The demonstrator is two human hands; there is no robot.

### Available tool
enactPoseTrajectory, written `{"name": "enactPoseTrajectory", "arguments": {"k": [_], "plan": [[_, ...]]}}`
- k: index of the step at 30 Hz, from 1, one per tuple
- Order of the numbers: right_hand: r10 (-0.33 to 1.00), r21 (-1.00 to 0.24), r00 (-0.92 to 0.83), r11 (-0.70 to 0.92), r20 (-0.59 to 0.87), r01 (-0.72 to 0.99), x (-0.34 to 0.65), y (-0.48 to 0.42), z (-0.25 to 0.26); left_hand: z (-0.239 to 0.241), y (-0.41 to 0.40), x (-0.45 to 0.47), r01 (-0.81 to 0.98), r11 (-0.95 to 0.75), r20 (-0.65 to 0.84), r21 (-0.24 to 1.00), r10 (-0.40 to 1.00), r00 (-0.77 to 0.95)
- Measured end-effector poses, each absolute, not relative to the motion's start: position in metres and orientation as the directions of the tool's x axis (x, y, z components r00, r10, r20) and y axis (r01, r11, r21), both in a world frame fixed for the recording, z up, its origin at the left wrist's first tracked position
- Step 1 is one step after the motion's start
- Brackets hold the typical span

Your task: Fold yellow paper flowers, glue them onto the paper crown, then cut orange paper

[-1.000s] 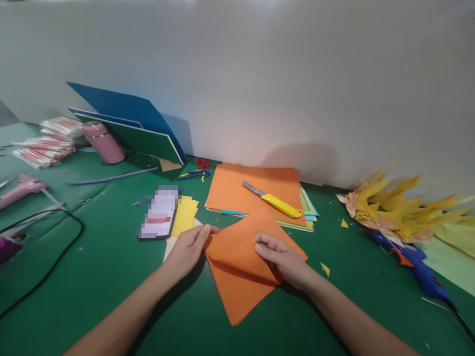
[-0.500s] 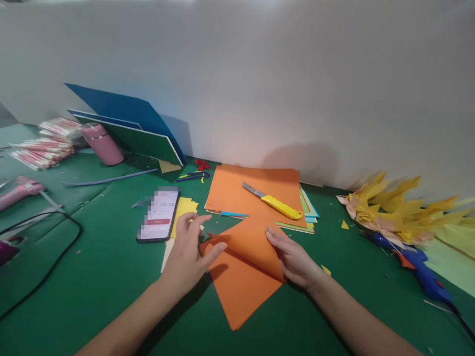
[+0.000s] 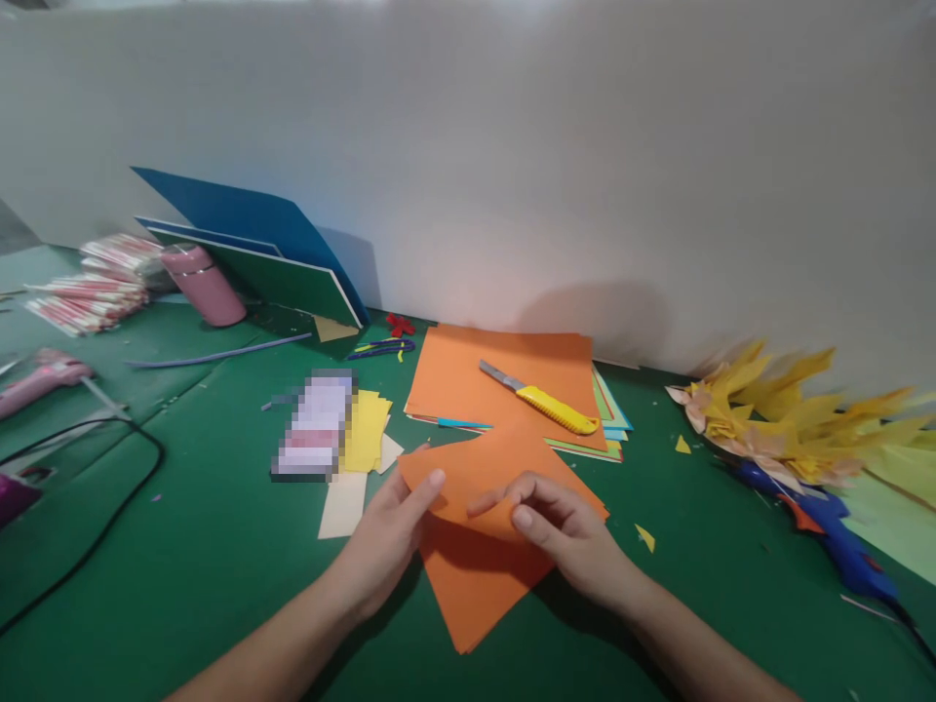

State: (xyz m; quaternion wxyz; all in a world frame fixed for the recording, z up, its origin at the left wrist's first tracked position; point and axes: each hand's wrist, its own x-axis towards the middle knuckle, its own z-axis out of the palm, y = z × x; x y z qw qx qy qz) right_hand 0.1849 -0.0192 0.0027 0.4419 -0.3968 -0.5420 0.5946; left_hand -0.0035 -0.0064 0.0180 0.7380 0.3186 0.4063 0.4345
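In the head view, an orange sheet of paper [image 3: 453, 487] is lifted and bent over another orange sheet [image 3: 475, 600] on the green table. My left hand [image 3: 399, 526] grips the lifted sheet at its left corner, thumb on top and fingers underneath. My right hand [image 3: 566, 531] is at the near edge of the same sheet, thumb and curled fingers closed there, with the index finger lying across the paper. Beyond the hands, a yellow box cutter [image 3: 556, 408] rests on a stack of orange paper [image 3: 453, 375], its blade pointing back left.
To the left lie a phone [image 3: 316, 424], yellow paper pieces [image 3: 366, 429], a pink bottle [image 3: 203, 285] and a pink glue gun [image 3: 48, 378]. On the right are a blue glue gun [image 3: 840, 546] and yellow paper flowers [image 3: 767, 414]. Blue and green boards [image 3: 255, 273] lean on the wall.
My left hand has gone from hovering with spread fingers to gripping the sheet's left corner. My right hand has shifted from the right edge to the near edge of the paper.
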Motion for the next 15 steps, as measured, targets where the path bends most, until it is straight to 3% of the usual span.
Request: {"name": "enactPoseTrajectory", "arguments": {"k": [4,8,12,15], "plan": [[0.954,-0.999,-0.301,-0.012,-0.021,0.030,0.179,-0.010,0.015,0.017,-0.005,-0.001,-0.468,0.458,-0.409,0.756,0.888,0.209],[0.983,-0.992,-0.185,0.001,-0.022,0.123,0.178,0.006,0.010,0.015,-0.004,-0.001,-0.479,0.445,-0.403,0.757,0.894,0.194],[0.992,-0.955,-0.085,0.109,0.089,0.276,0.178,0.012,-0.002,0.015,-0.004,-0.003,-0.460,0.444,-0.369,0.769,0.896,0.247],[0.964,-0.812,-0.067,0.253,0.257,0.527,0.180,0.009,-0.004,0.016,-0.004,-0.004,-0.444,0.480,-0.386,0.757,0.876,0.289]]}}
